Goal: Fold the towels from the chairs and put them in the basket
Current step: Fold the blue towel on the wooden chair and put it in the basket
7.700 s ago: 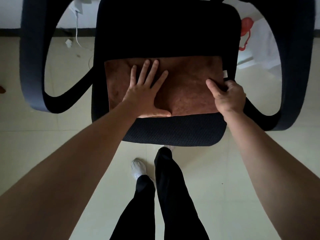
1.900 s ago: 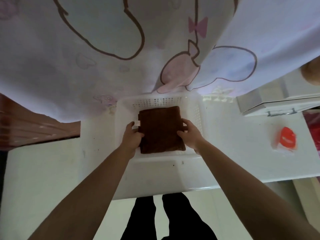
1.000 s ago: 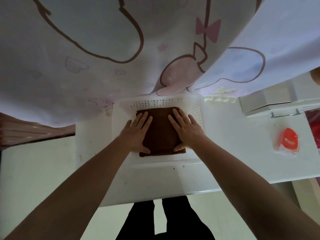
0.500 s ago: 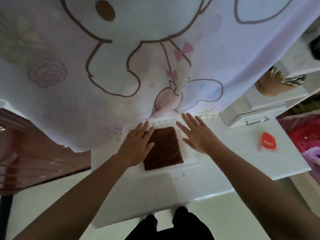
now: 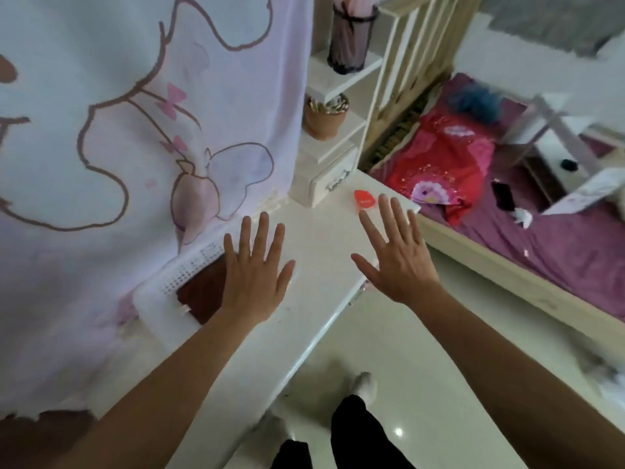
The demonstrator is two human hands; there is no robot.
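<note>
Desk (image 5: 314,299) edge nearest. Left hand (image 5: 255,272) is flat, fingers spread, empty, above the right side of the basket (image 5: 187,269); can't tell if it touches. Right hand (image 5: 395,262) is the same, empty, over the desk's right corner. The folded brown towel (image 5: 199,296) lies inside the basket, under the curtain (image 5: 118,147) hem. Bed (image 5: 558,238) far right. Step: looks like this towel is placed. Next: find a chair with another towel; none in view.

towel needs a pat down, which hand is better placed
Left. The left hand is open, overlapping the towel in the basket; the right hand is off by the table edge.
</note>
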